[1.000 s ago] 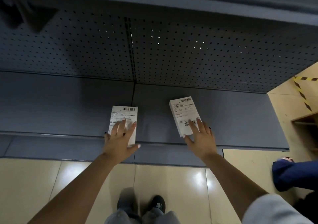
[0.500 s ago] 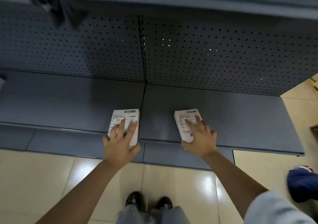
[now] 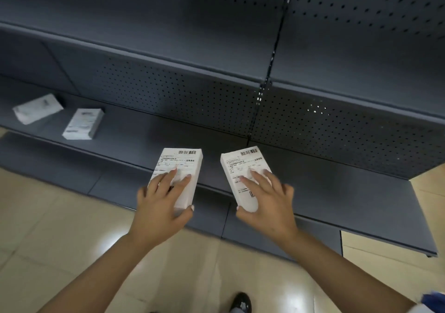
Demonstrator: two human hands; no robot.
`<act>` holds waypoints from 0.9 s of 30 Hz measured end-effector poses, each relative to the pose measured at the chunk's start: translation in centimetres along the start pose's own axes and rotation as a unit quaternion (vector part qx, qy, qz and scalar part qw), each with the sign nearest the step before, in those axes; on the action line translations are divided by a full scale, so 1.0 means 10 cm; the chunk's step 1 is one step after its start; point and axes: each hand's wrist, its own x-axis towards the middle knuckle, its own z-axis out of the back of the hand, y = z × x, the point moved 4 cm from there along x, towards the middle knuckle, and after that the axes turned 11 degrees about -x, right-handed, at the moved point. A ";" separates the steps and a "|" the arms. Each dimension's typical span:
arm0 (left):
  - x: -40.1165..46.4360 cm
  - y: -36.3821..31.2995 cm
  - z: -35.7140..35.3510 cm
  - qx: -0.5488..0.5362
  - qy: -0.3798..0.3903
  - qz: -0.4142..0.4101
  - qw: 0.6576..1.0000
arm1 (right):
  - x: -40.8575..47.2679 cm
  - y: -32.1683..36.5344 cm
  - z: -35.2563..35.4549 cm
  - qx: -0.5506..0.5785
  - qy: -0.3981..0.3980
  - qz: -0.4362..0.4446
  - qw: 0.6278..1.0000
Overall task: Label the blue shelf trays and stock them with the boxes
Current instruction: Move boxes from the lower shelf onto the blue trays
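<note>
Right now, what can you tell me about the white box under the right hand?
The white box is a flat, cardboard-looking rectangle with a printed label and barcodes on top. It lies at the front edge of the bottom shelf tray, its near end sticking out past it. The right hand rests on top, fingers spread, thumb at the near corner. Another box sits apart on its left.

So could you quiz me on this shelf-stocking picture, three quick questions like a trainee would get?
1. How many white boxes are in view?
2. True or false: the left hand holds nothing.
3. The two far boxes lie on the: A floor, B bottom shelf, C top shelf?

Key:
1. Four.
2. False: it grips the left box; the right hand grips the right box.
3. B.
</note>
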 end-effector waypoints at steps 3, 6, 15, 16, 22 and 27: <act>-0.19 0.27 0.57 -0.011 -0.046 -0.002 0.999 | 0.02 0.62 0.35 -0.007 -0.035 0.037 0.999; -0.46 0.60 1.15 -0.013 -0.094 0.002 0.995 | 0.01 1.29 0.61 0.002 -0.050 0.078 0.996; -1.21 1.68 2.72 0.036 -0.205 0.010 0.978 | 0.11 3.34 1.14 0.061 -0.100 0.180 0.977; -1.26 1.79 2.88 0.041 -0.217 0.014 0.975 | 0.14 3.53 1.20 0.069 -0.110 0.188 0.974; -1.37 2.41 3.79 0.076 -0.263 0.021 0.962 | 0.48 4.38 1.65 0.085 -0.156 0.230 0.957; -1.23 2.86 4.48 0.086 -0.305 0.029 0.948 | 0.95 4.91 1.99 0.097 -0.190 0.257 0.943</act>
